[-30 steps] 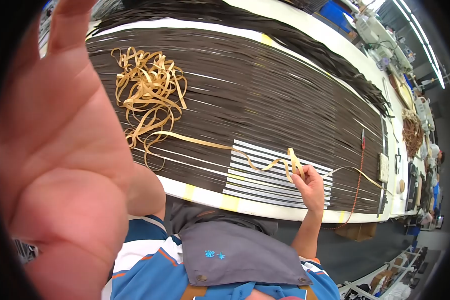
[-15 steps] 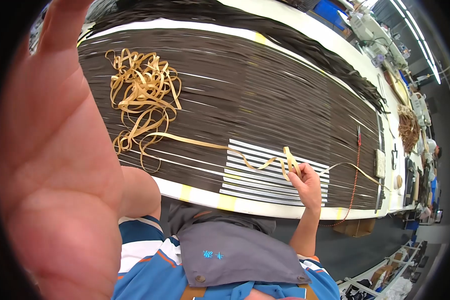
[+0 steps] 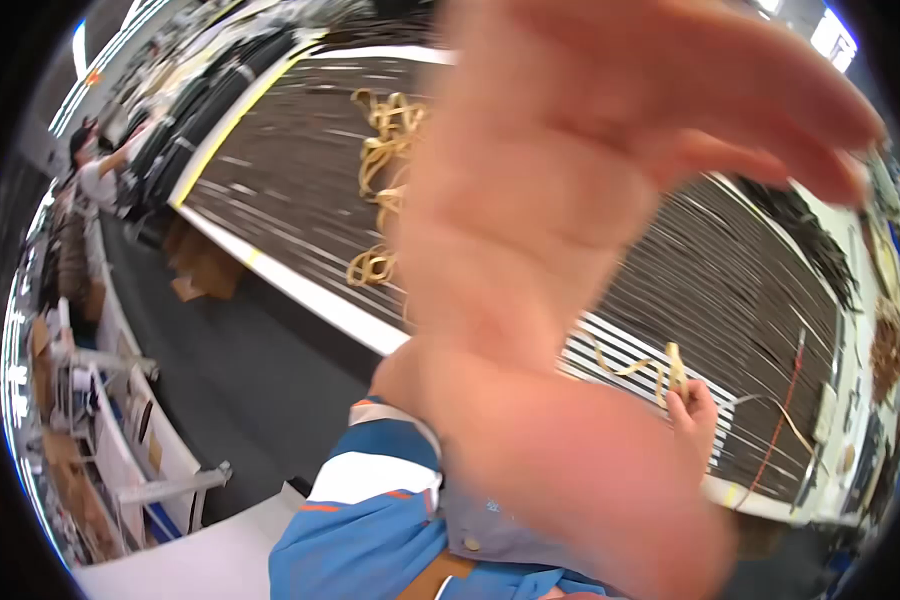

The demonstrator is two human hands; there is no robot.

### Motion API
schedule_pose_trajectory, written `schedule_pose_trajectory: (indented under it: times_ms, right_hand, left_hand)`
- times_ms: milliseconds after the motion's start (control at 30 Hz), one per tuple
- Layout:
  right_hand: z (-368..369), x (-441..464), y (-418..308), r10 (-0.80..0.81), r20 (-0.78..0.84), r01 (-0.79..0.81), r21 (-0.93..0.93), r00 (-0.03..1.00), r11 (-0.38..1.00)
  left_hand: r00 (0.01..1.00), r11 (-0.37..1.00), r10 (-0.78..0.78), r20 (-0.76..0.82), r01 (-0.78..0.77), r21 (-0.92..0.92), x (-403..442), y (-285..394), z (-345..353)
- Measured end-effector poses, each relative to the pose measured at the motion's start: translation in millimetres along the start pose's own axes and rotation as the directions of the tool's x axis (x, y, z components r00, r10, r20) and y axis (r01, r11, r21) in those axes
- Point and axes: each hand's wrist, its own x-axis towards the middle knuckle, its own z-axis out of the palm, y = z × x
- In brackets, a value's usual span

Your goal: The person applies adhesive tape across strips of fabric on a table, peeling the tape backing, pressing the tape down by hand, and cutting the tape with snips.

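Observation:
My left hand (image 3: 540, 210) looms very large and blurred right before the camera, palm showing and fingers stretched to the upper right, nothing in it. Behind it, my right hand (image 3: 699, 412) pinches a loop of tan ribbon (image 3: 674, 360) over the near part of the table. A tangled heap of the same ribbon (image 3: 372, 165) lies further left, partly hidden by my left hand. Underneath, rows of dark brown strips (image 3: 290, 180) cover the tabletop, with a block of white strips (image 3: 610, 345) close to my right hand.
A red-and-black cord (image 3: 778, 430) with a red-handled tool lies across the strips at the right. The white table edge (image 3: 320, 300) runs diagonally. A co-worker (image 3: 100, 170) stands at the far left. White-framed racks (image 3: 160, 440) line the left side; a cardboard box (image 3: 205, 265) sits under the table.
My view has swung to the left, bringing the co-worker and racks into sight. My left hand has moved from the left edge across the middle. My right hand still pinches the ribbon.

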Motion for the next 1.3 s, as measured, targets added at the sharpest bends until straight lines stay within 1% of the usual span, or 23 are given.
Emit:
schedule_pose_trajectory:
  times_ms: [33,100,133,200,233,267,300,467,500,567,700,767,833,867,900,967,1067,1167,1200,1300]
  right_hand:
    - [-2.6,2.0,2.3,0.064,0.039,-0.066,0.037,0.997,0.997]
    - [-2.5,0.3,-1.6,0.050,0.043,-0.051,0.004,0.998,0.999]
    - [-3.3,-2.2,-1.5,0.057,0.042,-0.057,-0.002,0.998,0.998]
    - [-0.9,-1.8,-0.5,0.027,0.032,-0.029,0.057,0.999,0.998]
    - [6.7,-2.0,-16.5,0.022,0.034,-0.024,0.059,0.999,0.998]
    - [5.3,-2.4,-17.2,0.023,0.045,-0.025,0.029,0.999,0.999]
    - [-3.3,-2.2,-1.7,0.026,0.057,-0.026,-0.002,0.998,1.000]
    - [-2.3,-4.5,5.3,-0.005,0.006,0.004,0.052,1.000,0.999]
    - [-3.1,-4.7,4.0,-0.004,0.003,0.004,0.051,1.000,0.999]
    - [-6.3,-4.1,-0.8,0.028,0.053,-0.028,-0.012,0.998,1.000]
    - [-1.7,-2.3,-2.2,0.008,0.026,-0.009,0.024,1.000,1.000]
    - [-0.5,-1.2,-2.3,-0.011,0.025,0.011,0.011,1.000,1.000]
    - [-3.3,-2.9,-2.4,-0.013,0.043,0.013,0.000,0.999,1.000]
    - [-0.2,-4.2,-6.1,-0.006,0.022,0.006,-0.001,1.000,1.000]
    - [-3.2,-3.0,-1.5,0.017,0.037,-0.016,-0.025,0.999,1.000]
    - [-6.6,-2.9,1.1,0.005,0.057,-0.003,-0.034,0.998,0.999]
    - [-0.5,-3.2,-5.1,0.020,0.022,-0.020,-0.007,1.000,1.000]
    - [-3.0,-2.2,0.3,0.023,0.035,-0.024,0.018,0.999,1.000]
    - [-3.6,-2.0,1.0,0.023,0.034,-0.024,0.014,0.999,1.000]
    - [-3.0,-2.6,0.1,0.024,0.030,-0.024,0.015,0.999,1.000]
  left_hand:
    - [1.000,0.999,-0.011,-0.006,0.011,0.031,1.9,-4.7,7.0]
    - [0.999,0.998,-0.026,-0.021,0.027,0.050,-4.2,2.4,0.6]
    - [0.999,0.998,-0.031,-0.027,0.032,0.048,-16.6,16.2,3.7]
    - [0.999,0.998,-0.026,-0.026,0.027,0.050,-6.0,0.2,6.0]
    - [0.999,0.998,-0.023,-0.025,0.024,0.057,-3.4,-5.8,13.2]
    - [1.000,0.997,-0.019,-0.025,0.020,0.069,-7.6,-0.1,12.5]
    - [0.999,0.997,-0.016,-0.027,0.018,0.081,-12.4,4.6,17.1]
    - [0.998,0.992,-0.039,-0.039,0.043,0.114,-13.5,2.4,14.1]
    - [0.998,0.992,-0.039,-0.039,0.043,0.115,-9.6,-2.0,10.5]
    - [0.999,0.992,-0.036,-0.040,0.041,0.118,-6.4,-5.9,8.2]
    - [0.998,0.987,-0.044,-0.037,0.049,0.154,-1.9,-16.5,11.1]
    - [0.998,0.985,-0.045,-0.032,0.050,0.166,-2.0,-15.0,4.7]
    - [0.998,0.985,-0.063,-0.030,0.067,0.160,-4.1,-13.1,-0.4]
    - [0.997,0.986,-0.071,-0.030,0.074,0.152,-1.4,-16.4,-6.0]
    - [0.997,0.987,-0.071,-0.030,0.075,0.143,-1.7,-16.8,-6.3]
    - [0.997,0.988,-0.071,-0.029,0.075,0.136,-2.6,-16.1,-8.7]
    - [0.997,0.986,-0.074,-0.030,0.078,0.150,-5.0,-17.0,-3.8]
    - [0.997,0.985,-0.075,-0.037,0.079,0.152,-8.0,-10.7,-23.0]
    - [0.996,0.985,-0.074,-0.040,0.080,0.152,-8.8,-18.7,-6.0]
    - [0.996,0.985,-0.077,-0.050,0.084,0.152,-9.3,-20.9,-17.1]
